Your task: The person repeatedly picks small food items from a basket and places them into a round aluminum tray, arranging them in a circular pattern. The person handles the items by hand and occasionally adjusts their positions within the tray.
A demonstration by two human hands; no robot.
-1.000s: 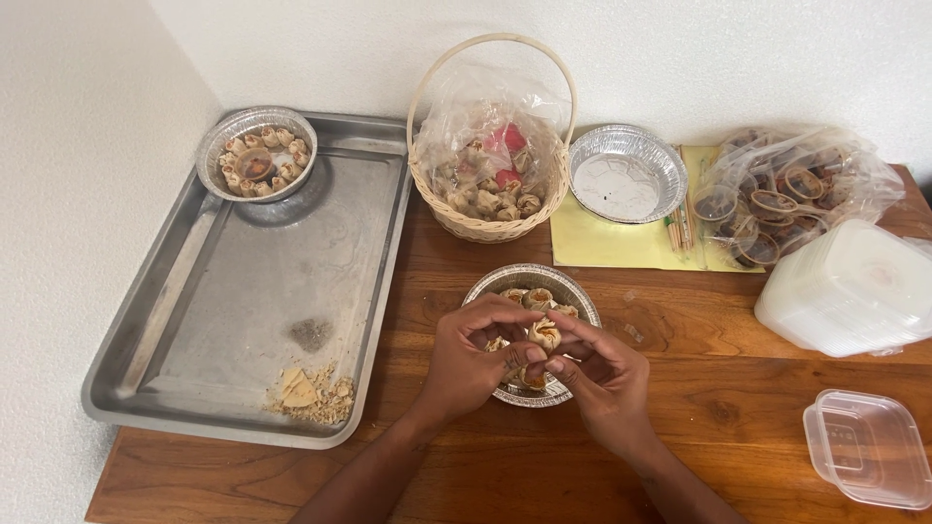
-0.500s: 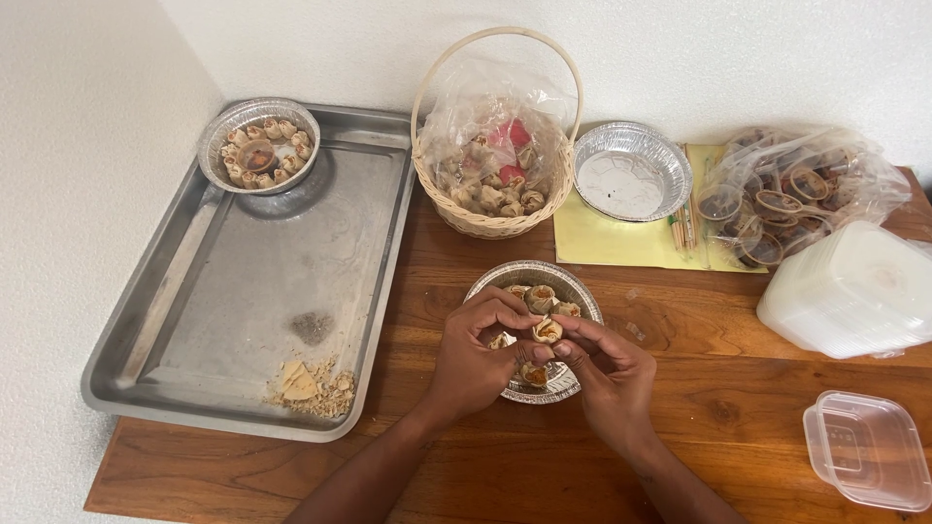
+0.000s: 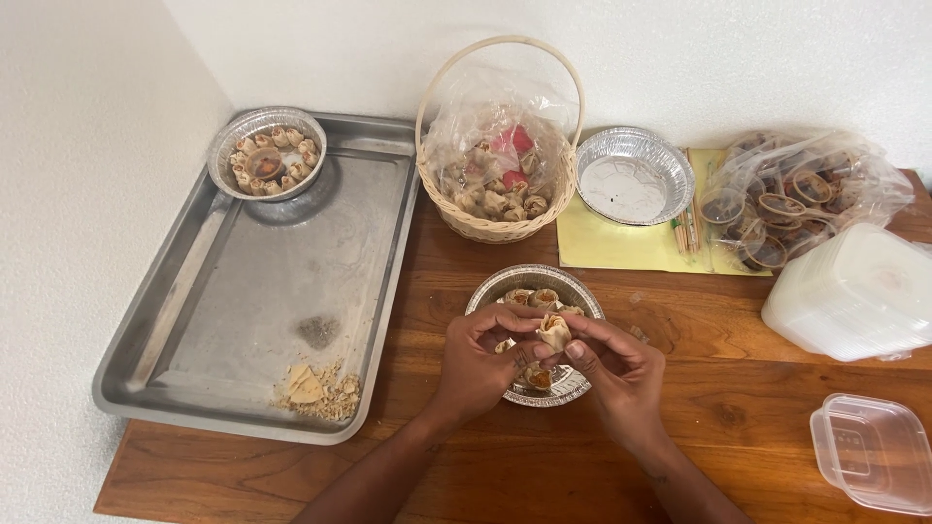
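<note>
Head view: left hand (image 3: 478,361), right hand (image 3: 614,374) both pinching pastry roll (image 3: 554,332) over foil pan (image 3: 582,297) (partly filled, basket (image 3: 495,225) holding more).

I see a clear plastic bag (image 3: 500,155) lining the wicker basket (image 3: 466,225) at the back, another clear bag (image 3: 801,194) of small round cups at right, a stack of white lidded tubs (image 3: 859,296) beside it, and a clear lidded box (image 3: 869,448) near the front corner
</note>
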